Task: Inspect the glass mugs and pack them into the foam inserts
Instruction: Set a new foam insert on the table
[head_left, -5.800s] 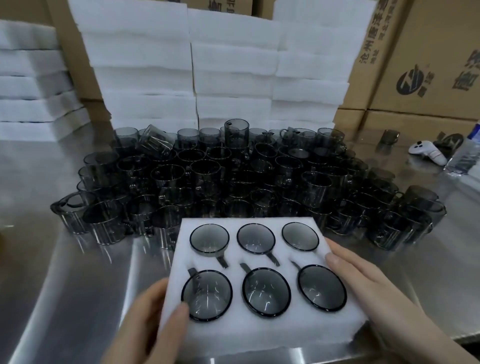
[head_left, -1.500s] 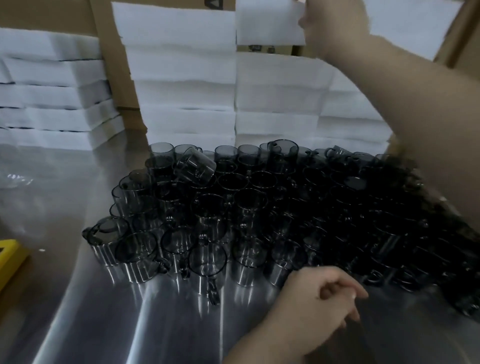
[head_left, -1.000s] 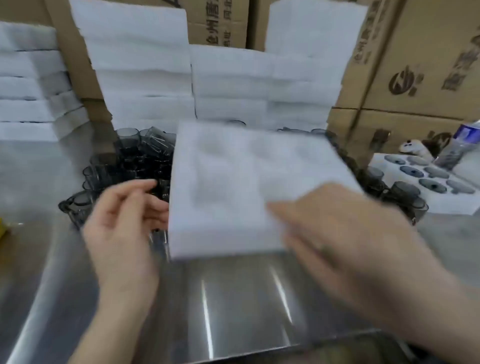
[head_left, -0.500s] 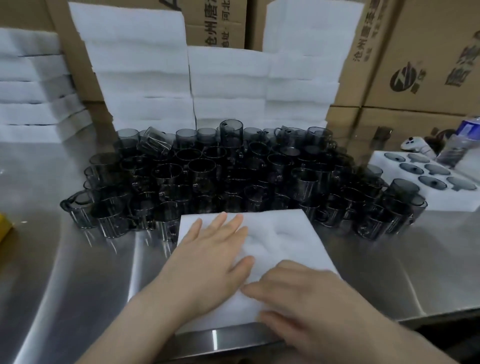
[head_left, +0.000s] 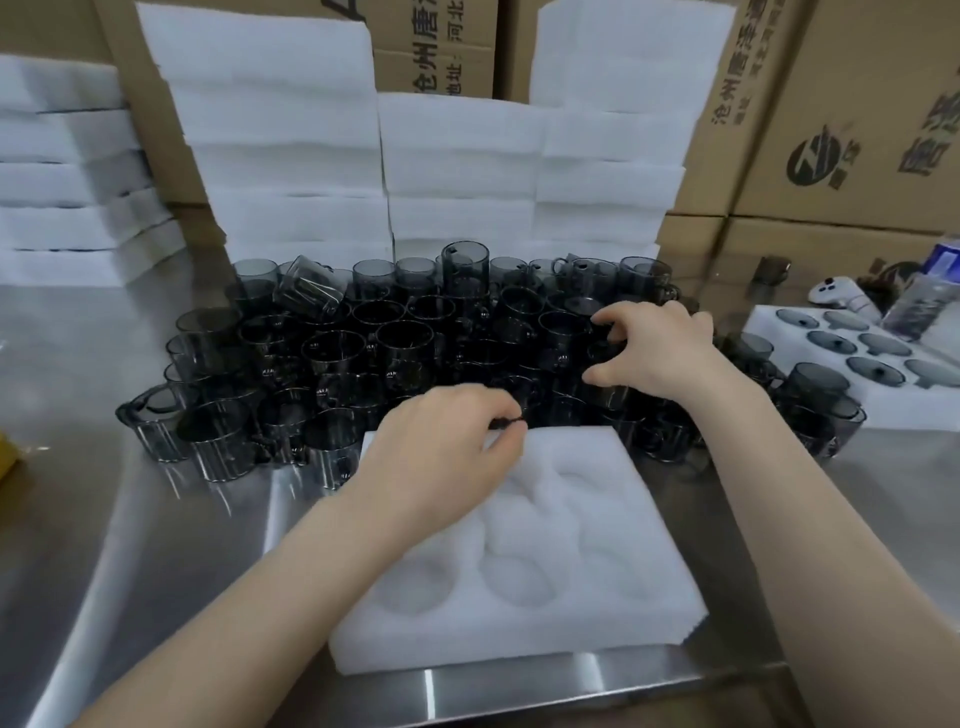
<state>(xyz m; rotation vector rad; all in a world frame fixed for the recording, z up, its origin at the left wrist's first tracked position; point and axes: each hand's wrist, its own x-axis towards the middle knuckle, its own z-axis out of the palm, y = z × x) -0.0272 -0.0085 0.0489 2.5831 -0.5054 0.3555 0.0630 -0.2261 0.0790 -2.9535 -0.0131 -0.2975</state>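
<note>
Many glass mugs (head_left: 395, 343), left grip (head_left: 441, 462) pinching a mug handle (head_left: 506, 423) beside foam insert (head_left: 597, 545), right grip (head_left: 660, 348) curled, hold unclear.

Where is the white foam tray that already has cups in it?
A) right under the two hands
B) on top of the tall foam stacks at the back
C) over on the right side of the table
C: the filled foam tray lies at the right edge of the table with dark mugs in its holes, while the foam tray in front, under the arms, has only empty holes.
</note>
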